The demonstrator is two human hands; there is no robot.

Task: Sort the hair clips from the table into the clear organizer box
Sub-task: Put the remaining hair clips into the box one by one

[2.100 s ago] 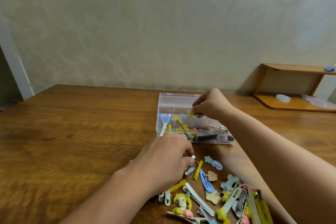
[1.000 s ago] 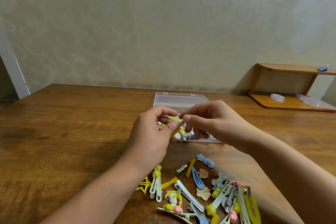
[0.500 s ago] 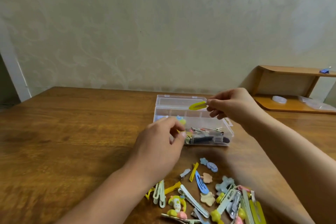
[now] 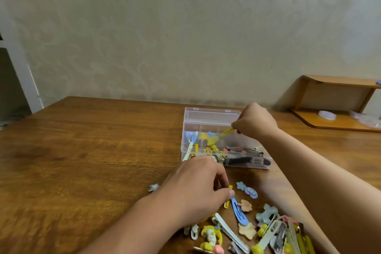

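Fingertips of the right hand (image 4: 254, 121) pinch a slim yellow plastic hair clip (image 4: 226, 131), held tilted over the far right compartment of the clear plastic organizer box (image 4: 208, 128). Box lid is open, lying back toward the wall. Compartments already contain clips: pale blue and yellow ones at left and centre, metal and dark ones along the near row.

Left hand (image 4: 195, 187): fingers curled downward onto the wooden table (image 4: 82, 150) at the near edge of the loose pile, thumb and fingertips closing on a small yellow clip (image 4: 228, 196); whether it is actually gripped cannot be told, as the hand covers most of it.

Loose pile of mixed hair clips (image 4: 247, 231) lies near-right on the table, just beside the left hand and apart from the box: blue snap clip (image 4: 239, 213), white long clip (image 4: 228, 231), beige flower pieces, yellow character clip.

A small silvery star-shaped piece (image 4: 153, 187) sits alone, left of the left hand.

Wooden wall shelf (image 4: 329, 97) at far right.
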